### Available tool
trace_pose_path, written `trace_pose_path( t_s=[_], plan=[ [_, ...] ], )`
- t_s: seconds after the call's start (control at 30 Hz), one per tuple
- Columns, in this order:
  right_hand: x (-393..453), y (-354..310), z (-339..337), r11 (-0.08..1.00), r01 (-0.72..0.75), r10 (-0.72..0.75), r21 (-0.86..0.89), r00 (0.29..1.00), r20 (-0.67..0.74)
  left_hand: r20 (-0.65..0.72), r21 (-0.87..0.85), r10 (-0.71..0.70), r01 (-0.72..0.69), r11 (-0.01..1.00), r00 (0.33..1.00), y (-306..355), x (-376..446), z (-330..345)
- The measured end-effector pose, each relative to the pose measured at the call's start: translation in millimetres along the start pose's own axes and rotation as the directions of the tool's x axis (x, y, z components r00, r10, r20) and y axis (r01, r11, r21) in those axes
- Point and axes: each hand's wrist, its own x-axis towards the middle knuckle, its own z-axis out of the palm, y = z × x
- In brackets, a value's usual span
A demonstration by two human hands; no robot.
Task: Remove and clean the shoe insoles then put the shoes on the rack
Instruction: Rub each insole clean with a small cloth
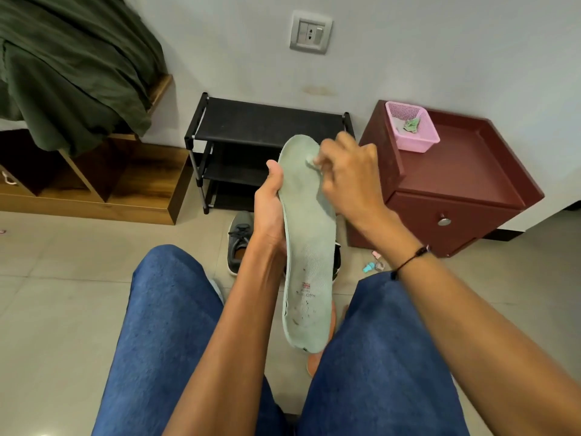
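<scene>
Mid-task, cleaning stage. One insole (309, 240) is out of its shoe and held upright between the knees, toe end up, in front of the rack (267, 124).

Left hand (270, 209): grip closed around the insole's left edge at mid-length, thumb over the front face, fingers hidden behind.

Right hand (349, 174): fingers curled, pinching a small pale wad (312, 159), looks like tissue or a wipe, pressed on the insole near the toe. Can't tell the material.

Dark specks still show on the heel end, so I judge the wiping isn't finished.

Shoes: a grey shoe (240, 240) sits on the floor just below the rack, laces up. A second one is mostly hidden behind the insole and left forearm; only a dark edge shows. Something orange under the insole's heel end, can't identify it.

Rack shelves: no shoes visible on them. Left to do, by my read: finish this insole, handle the other one (status unknown), then both shoes onto the rack.

Containers:
- Pink basket (412, 127) on the maroon cabinet (456, 171), holds crumpled pale and greenish scraps.
- Cabinet drawer shut, contents unseen.
- Wooden cubby unit (94, 180) at left, compartments dark, contents unclear.
</scene>
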Motion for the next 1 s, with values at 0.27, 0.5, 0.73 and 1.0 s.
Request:
trace_pose_path(
  t_s=[0.27, 0.5, 0.73, 1.0],
  plan=[
    [-45, -34, -18, 0.979, 0.142, -0.161, 0.144, 0.978, 0.13, 0.001, -0.192, -0.018, 0.018, 0.981, 1.0, 3, 9, -6],
    [-7, -11, -10, 0.984, 0.155, -0.151, -0.091, 0.987, 0.047, 0.06, -0.193, -0.015, 0.026, 0.981, 0.998, 7, 6, 3],
    [9, -8, -18, 0.992, 0.029, -0.025, 0.122, 0.999, -0.03, 0.049, -0.108, -0.032, 0.037, 0.993, 0.998, 4, 4, 3],
    [-32, -23, -9, 0.99, 0.138, -0.142, 0.032, 0.979, 0.147, 0.052, -0.112, -0.123, 0.128, 0.985, 0.991, 1, -1, 9]
  ],
)
